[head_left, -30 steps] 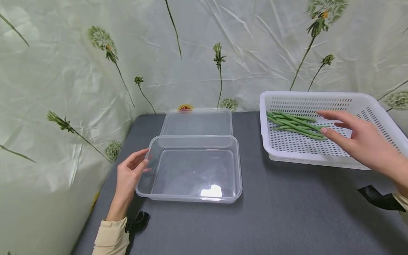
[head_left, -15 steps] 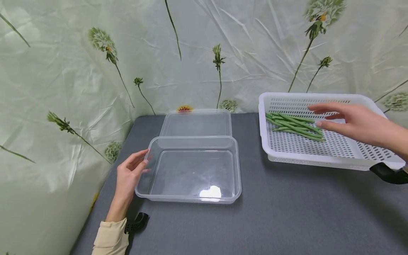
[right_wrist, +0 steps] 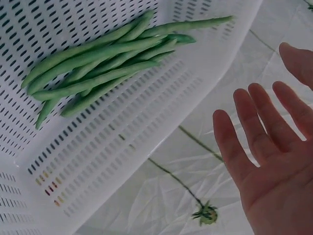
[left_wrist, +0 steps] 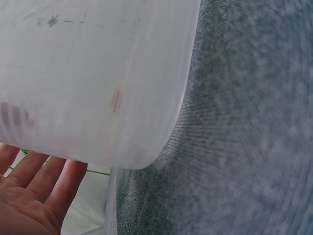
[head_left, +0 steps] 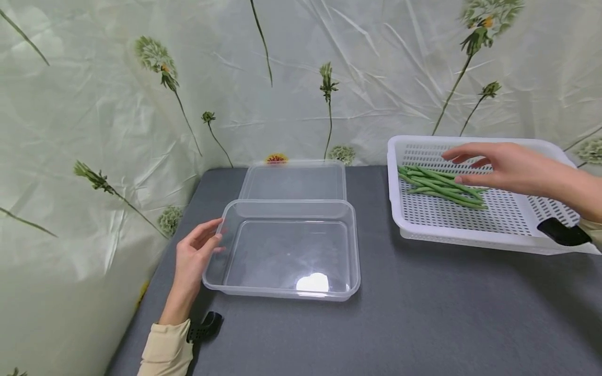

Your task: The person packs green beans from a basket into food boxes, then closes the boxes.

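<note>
Head view shows the right hand [head_left: 510, 168] has moved further over the white basket [head_left: 470, 236] than it was a moment ago, and it now hangs right above the green beans [head_left: 439, 186]; before, it was nearer the front edge of the basket; its fingers are straight and spread, so this grip is open and holds nothing; the right wrist view shows the same flat palm with the fingers [right_wrist: 259, 127] apart and the beans lying below. The left hand [head_left: 195, 256] has stayed where it was, at the left wall of the clear tub [head_left: 287, 250]; its fingers curl loosely against the tub's rim, so the grip is relaxed and open, touching the tub but not squeezing it.

Counting: two hands; one white basket; one clear tub; one clear lid [head_left: 293, 180]; one small pile of green beans, too bunched up to count each one.

The beans lie inside the basket, in its back left part, on the right side of the grey surface [head_left: 423, 313]; the tub has nothing in it but a bright spot of light; the lid lies flat just behind the tub, touching it.
</note>
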The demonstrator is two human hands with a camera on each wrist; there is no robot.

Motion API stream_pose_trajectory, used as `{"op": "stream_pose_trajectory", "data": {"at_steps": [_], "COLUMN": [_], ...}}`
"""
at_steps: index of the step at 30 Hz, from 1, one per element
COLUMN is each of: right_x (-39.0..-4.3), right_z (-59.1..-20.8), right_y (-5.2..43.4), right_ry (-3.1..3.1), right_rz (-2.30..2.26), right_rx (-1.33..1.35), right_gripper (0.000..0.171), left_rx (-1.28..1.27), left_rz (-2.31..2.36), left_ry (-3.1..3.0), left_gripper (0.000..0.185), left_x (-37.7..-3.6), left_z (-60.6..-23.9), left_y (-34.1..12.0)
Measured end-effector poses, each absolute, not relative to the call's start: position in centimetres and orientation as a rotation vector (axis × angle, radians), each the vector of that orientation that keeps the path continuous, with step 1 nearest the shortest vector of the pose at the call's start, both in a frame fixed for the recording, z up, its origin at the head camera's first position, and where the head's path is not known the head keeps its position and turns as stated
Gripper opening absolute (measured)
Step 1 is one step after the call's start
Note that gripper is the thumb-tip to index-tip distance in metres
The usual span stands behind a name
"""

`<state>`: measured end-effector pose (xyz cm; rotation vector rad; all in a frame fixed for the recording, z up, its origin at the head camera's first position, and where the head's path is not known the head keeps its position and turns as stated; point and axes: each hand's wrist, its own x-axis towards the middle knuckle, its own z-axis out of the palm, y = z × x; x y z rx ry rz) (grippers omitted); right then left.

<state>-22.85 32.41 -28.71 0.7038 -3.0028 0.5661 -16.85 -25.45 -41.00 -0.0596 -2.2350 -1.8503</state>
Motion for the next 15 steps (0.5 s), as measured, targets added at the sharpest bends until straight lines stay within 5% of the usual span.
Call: {"op": "stream_pose_trajectory", "data": {"at_steps": [15], "right_x": [-26.5], "right_z": [-30.0], "right_y": [34.4], "right_ry": [-3.028], "right_rz": [0.537], "right_rx": [0.827], "right_gripper": [0.04], "left_rx": [-0.057], "left_rz": [-1.82], "left_ry": [-2.258], "left_gripper": [0.031], "left_x": [-17.1], "left_z": [-41.2], "left_y": [-25.6]}}
